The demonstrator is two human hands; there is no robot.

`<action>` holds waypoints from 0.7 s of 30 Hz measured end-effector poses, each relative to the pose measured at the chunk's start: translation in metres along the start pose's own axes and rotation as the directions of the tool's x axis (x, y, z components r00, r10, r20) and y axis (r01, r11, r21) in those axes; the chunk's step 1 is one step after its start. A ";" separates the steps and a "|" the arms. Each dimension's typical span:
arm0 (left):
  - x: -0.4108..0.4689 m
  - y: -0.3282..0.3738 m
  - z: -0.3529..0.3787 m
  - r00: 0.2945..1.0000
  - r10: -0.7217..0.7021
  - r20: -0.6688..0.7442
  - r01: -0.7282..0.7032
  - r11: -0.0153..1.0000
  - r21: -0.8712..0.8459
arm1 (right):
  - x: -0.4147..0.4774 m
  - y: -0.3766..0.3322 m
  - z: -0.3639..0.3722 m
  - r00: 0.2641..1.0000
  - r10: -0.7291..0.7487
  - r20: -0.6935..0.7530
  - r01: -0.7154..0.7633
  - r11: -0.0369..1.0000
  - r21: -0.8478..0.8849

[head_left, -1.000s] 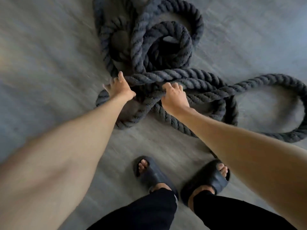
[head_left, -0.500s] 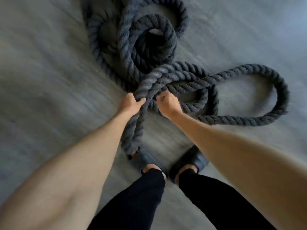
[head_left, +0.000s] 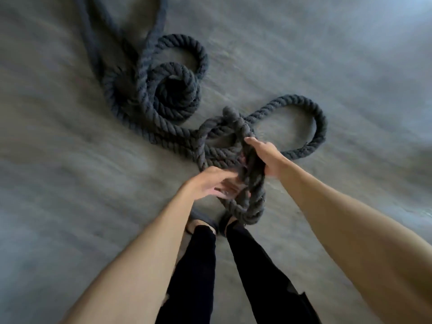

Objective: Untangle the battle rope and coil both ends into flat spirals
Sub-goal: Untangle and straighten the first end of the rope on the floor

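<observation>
Dark battle rope (head_left: 163, 106) lies tangled on grey floor (head_left: 70, 164): loose coil far left, wide open loop to the right. Right hand (head_left: 266, 157) grips a doubled bundle of strands lifted off the floor, thumb over the top, fingers wrapped beneath. Left hand (head_left: 208, 183) is motion-blurred, its fingers extended and spread against the bundle's near side. A bight hangs below both hands, above the person's feet (head_left: 205, 224).

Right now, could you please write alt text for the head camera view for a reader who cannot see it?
A person's right hand grips a raised bunch of dark battle rope strands while the blurred left hand reaches against it. The rest lies in tangled loops on a grey floor.
</observation>
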State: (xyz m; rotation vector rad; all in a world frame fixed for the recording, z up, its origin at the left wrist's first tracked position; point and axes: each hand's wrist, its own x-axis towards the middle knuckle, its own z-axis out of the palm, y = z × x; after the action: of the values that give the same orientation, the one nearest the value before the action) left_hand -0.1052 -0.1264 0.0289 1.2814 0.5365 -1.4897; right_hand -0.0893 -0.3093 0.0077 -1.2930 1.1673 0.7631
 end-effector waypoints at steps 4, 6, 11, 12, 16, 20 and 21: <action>0.012 0.039 -0.007 0.931 -0.012 -0.364 -0.104 0.949 -0.296 | -0.027 0.001 -0.025 0.987 -0.138 0.078 0.148 0.978 -0.144; 0.023 0.067 -0.008 0.947 -0.018 -0.321 -0.137 0.881 -0.453 | -0.040 0.012 -0.032 0.970 -0.092 0.224 0.145 0.962 -0.233; 0.036 0.085 0.007 0.967 -0.162 -0.198 0.079 0.926 -0.369 | -0.057 0.031 -0.051 0.829 0.188 0.527 -0.003 0.944 -0.331; 0.036 0.080 0.013 0.963 -0.149 -0.225 0.064 0.937 -0.344 | -0.058 0.031 -0.054 0.807 0.224 0.546 0.007 0.922 -0.388; 0.022 0.072 0.031 0.936 -0.075 -0.344 0.053 0.996 -0.072 | -0.056 0.019 -0.053 0.915 0.186 0.358 0.109 0.741 -0.663; 0.001 0.096 0.024 0.921 -0.013 -0.388 0.053 0.995 0.091 | -0.049 -0.016 -0.028 0.969 -0.215 0.119 0.242 0.761 -0.602; -0.004 0.105 0.020 0.907 0.034 -0.421 0.009 0.995 0.101 | -0.050 -0.029 -0.019 0.964 -0.244 0.104 0.259 0.774 -0.577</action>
State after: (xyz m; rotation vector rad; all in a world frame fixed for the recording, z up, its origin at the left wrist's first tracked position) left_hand -0.0200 -0.1782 0.0685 1.7005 0.7377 -1.2401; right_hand -0.0809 -0.3242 0.0659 -1.9078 0.7232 0.9756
